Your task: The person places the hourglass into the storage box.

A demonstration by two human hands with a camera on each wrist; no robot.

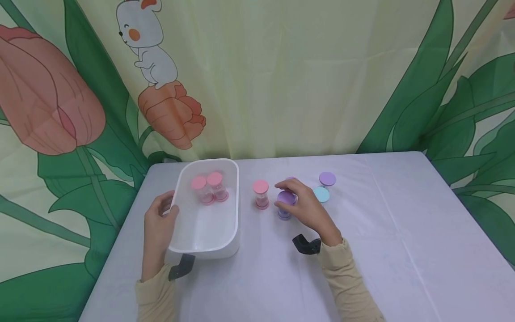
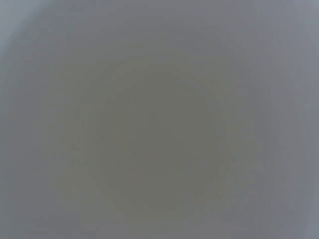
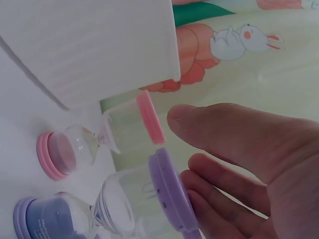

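My left hand (image 1: 158, 232) rests against the left side of a white plastic box (image 1: 201, 232), thumb tip at the rim. Two pink-capped sand timers (image 1: 215, 180) stand inside it. My right hand (image 1: 307, 208) hovers around the top of a purple-capped sand timer (image 1: 285, 197), thumb and fingers spread. In the right wrist view, the thumb stands apart from its purple cap (image 3: 172, 191), and the fingers lie behind it; contact is unclear. Just left stands a pink-capped sand timer (image 1: 260, 188). A blurred pale surface fills the left wrist view.
Behind my right hand are a blue-capped timer (image 1: 322, 194), another purple-capped timer (image 1: 327, 179) and a partly hidden purple cap (image 1: 291, 178). A white cloth covers the table (image 1: 402, 250). A printed curtain (image 1: 281, 89) hangs at its far edge.
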